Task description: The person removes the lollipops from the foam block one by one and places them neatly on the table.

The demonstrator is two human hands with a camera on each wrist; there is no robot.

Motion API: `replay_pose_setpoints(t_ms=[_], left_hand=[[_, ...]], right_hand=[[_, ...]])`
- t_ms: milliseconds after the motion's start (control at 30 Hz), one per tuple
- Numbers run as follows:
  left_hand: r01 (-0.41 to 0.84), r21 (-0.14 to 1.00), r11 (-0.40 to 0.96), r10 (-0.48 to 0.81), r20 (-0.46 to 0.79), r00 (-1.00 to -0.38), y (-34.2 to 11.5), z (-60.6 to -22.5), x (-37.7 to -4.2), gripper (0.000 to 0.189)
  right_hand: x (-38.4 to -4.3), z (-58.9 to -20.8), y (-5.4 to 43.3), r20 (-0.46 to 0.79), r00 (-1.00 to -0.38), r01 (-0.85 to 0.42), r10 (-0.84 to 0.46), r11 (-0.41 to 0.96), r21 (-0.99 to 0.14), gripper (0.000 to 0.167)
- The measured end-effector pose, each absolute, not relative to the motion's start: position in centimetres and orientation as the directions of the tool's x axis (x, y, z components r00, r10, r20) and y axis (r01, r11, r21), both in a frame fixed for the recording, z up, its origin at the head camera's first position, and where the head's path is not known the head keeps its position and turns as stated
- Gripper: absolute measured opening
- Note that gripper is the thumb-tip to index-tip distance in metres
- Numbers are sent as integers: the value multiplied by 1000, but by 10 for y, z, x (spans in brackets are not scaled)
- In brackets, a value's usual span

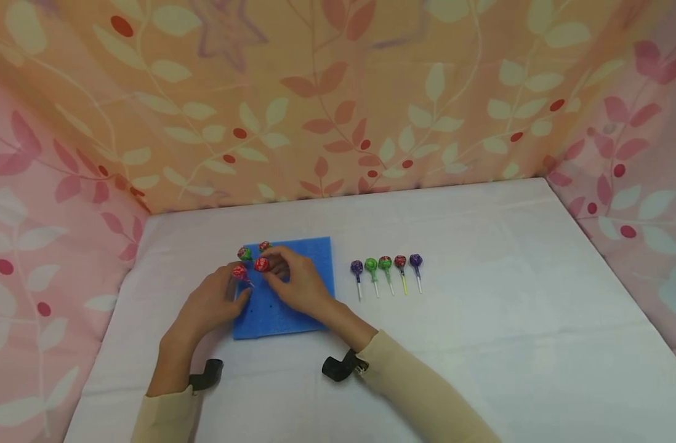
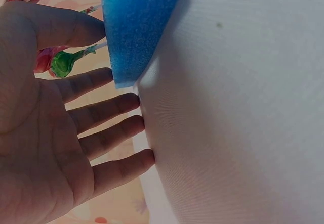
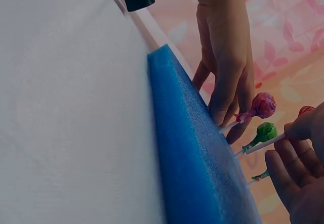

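My right hand [image 1: 300,284] pinches a red-wrapped lollipop [image 1: 261,264] over a blue foam block [image 1: 301,323]. In the right wrist view its bare white stick [image 3: 266,143] points toward the foam. A pink lollipop [image 3: 264,105] stands in the foam by my left hand [image 1: 209,303]. Behind it are a green-and-red lollipop [image 1: 244,253] and another red-and-green one [image 1: 265,246], also stuck in the block. My left hand's fingers are spread and fairly straight, with the thumb and index fingertip at the foam's edge and the other fingertips down by the white cloth.
Several wrapped lollipops, among them a purple one [image 1: 357,267] and a green one [image 1: 371,264], lie in a row right of the foam. Small dark holes [image 1: 271,306] dot the block's near part. Leaf-patterned curtains [image 1: 338,123] border the white-covered table [image 1: 510,295].
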State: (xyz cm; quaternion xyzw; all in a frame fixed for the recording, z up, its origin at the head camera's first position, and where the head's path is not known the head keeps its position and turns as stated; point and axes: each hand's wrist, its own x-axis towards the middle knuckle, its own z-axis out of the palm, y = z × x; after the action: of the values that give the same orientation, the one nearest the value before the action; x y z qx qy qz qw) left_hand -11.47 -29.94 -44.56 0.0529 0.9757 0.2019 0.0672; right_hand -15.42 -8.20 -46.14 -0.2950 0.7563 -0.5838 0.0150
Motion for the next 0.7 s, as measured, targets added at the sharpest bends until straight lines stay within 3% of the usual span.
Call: replay_pose_setpoints(t_ms=[433, 700], left_hand=[[64, 398, 915, 126, -131, -983, -298, -446, -114, 68], [35, 399, 916, 108, -163, -981, -299, -444, -114, 70]], right_hand=[[-142, -458, -61, 279, -856, -367, -435, 131, -921, 32], [-138, -453, -40, 312, -855, -404, -414, 157, -901, 33]])
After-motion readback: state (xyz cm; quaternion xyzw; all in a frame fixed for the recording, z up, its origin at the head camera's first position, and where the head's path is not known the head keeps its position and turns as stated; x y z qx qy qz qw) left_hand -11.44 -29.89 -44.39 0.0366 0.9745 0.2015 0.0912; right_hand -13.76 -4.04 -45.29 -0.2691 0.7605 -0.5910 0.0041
